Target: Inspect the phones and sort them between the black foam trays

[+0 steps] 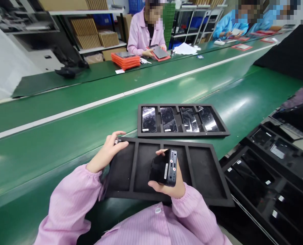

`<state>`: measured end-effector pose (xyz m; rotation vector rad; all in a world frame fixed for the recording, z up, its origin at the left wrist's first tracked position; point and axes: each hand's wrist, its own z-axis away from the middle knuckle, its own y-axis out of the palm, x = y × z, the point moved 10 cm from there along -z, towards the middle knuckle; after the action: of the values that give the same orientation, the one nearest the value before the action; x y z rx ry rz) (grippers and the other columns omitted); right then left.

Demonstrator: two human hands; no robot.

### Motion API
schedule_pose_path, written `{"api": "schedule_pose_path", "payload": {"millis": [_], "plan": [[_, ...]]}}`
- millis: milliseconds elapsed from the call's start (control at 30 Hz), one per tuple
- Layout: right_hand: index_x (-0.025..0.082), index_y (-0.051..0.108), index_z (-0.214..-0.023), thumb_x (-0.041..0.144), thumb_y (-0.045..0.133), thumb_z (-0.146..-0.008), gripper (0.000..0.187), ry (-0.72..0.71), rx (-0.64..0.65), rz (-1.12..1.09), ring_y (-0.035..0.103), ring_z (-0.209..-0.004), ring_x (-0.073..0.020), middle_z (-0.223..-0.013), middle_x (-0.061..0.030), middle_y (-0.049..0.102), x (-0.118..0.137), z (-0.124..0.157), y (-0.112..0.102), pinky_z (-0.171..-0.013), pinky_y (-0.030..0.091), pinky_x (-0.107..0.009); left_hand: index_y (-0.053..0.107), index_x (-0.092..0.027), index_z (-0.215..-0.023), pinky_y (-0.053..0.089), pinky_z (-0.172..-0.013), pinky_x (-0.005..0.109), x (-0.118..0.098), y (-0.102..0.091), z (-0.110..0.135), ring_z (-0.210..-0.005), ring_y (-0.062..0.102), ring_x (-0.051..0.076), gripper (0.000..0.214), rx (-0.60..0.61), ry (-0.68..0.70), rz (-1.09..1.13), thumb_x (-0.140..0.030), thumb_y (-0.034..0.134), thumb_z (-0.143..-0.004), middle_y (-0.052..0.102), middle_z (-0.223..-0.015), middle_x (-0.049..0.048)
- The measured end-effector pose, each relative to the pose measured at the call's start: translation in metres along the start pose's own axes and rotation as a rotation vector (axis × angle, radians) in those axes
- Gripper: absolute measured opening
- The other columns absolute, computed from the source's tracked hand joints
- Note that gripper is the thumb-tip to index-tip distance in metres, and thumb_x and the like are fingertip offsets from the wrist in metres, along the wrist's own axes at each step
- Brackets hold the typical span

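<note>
My left hand (108, 151) is at the far left corner of a black foam tray (136, 166), its thumb over the rim and its fingers around the outer edge. A small dark-and-white spot shows between thumb and forefinger; I cannot make out what it is. In my right hand (178, 185) is a stack of two smartphones (163, 168), held above the tray's middle. Their port ends face right, with small red-and-white stickers on them, and a white label lies on the top screen. The tray's compartments show bare bottoms where visible.
Just beyond lies a second black tray (183, 135) with several phones in its compartments. More trays of phones (258, 180) are at the right. Across the green conveyor (90, 126), a person in pink (143, 34) handles items beside stacked orange trays (125, 61).
</note>
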<state>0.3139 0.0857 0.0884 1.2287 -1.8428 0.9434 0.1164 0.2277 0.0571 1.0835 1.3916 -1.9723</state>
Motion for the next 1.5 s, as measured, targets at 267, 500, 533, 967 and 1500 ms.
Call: {"api": "schedule_pose_path", "payload": {"millis": [267, 500, 533, 967, 1500], "plan": [[0.022, 0.04, -0.126, 0.042, 0.085, -0.061, 0.082, 0.107, -0.038, 0.055, 0.057, -0.113, -0.0302, -0.117, -0.0121, 0.054, -0.013, -0.003, 0.014, -0.098, 0.049, -0.05, 0.055, -0.008, -0.108, 0.042, -0.099, 0.049, 0.031, 0.025, -0.019, -0.104, 0.053, 0.036, 0.052, -0.215, -0.005, -0.571, -0.056, 0.049, -0.087, 0.045, -0.105, 0.0153], [0.022, 0.041, -0.125, 0.044, 0.083, -0.062, 0.079, -0.004, 0.009, 0.116, 0.056, -0.109, -0.03, -0.114, -0.0115, 0.053, 0.012, -0.007, 0.019, -0.095, 0.049, -0.05, 0.055, -0.005, -0.111, 0.04, -0.098, 0.052, 0.03, 0.038, -0.03, -0.108, 0.047, 0.039, 0.047, -0.296, 0.11, -0.619, -0.047, 0.046, -0.092, 0.049, -0.104, 0.0198], [0.022, 0.041, -0.124, 0.043, 0.083, -0.062, 0.078, -0.016, 0.009, 0.121, 0.056, -0.108, -0.0297, -0.114, -0.0112, 0.053, 0.014, -0.007, 0.02, -0.094, 0.049, -0.05, 0.054, -0.005, -0.115, 0.039, -0.099, 0.052, 0.03, 0.039, -0.029, -0.11, 0.046, 0.039, 0.048, -0.303, 0.126, -0.621, -0.046, 0.047, -0.092, 0.049, -0.106, 0.02], [0.025, 0.041, -0.131, 0.054, 0.085, -0.058, 0.091, -0.12, 0.149, 0.007, 0.057, -0.107, -0.0297, -0.116, -0.0104, 0.056, 0.012, 0.001, 0.033, -0.094, 0.049, -0.047, 0.013, -0.02, -0.151, 0.028, -0.115, 0.06, -0.099, 0.068, 0.081, -0.137, 0.037, 0.043, 0.129, 0.352, 0.93, -0.019, -0.064, 0.083, -0.053, 0.033, -0.151, 0.0238], [0.029, 0.039, -0.129, 0.052, 0.079, -0.064, 0.079, -0.174, 0.226, 0.065, 0.06, -0.095, -0.0291, -0.103, -0.0065, 0.055, -0.003, -0.001, 0.05, -0.08, 0.054, -0.047, 0.034, -0.023, -0.131, 0.035, -0.109, 0.061, -0.097, 0.08, 0.077, -0.119, 0.056, 0.038, 0.097, 0.314, 0.88, 0.262, -0.043, 0.083, -0.049, 0.056, -0.123, 0.0145]]}}
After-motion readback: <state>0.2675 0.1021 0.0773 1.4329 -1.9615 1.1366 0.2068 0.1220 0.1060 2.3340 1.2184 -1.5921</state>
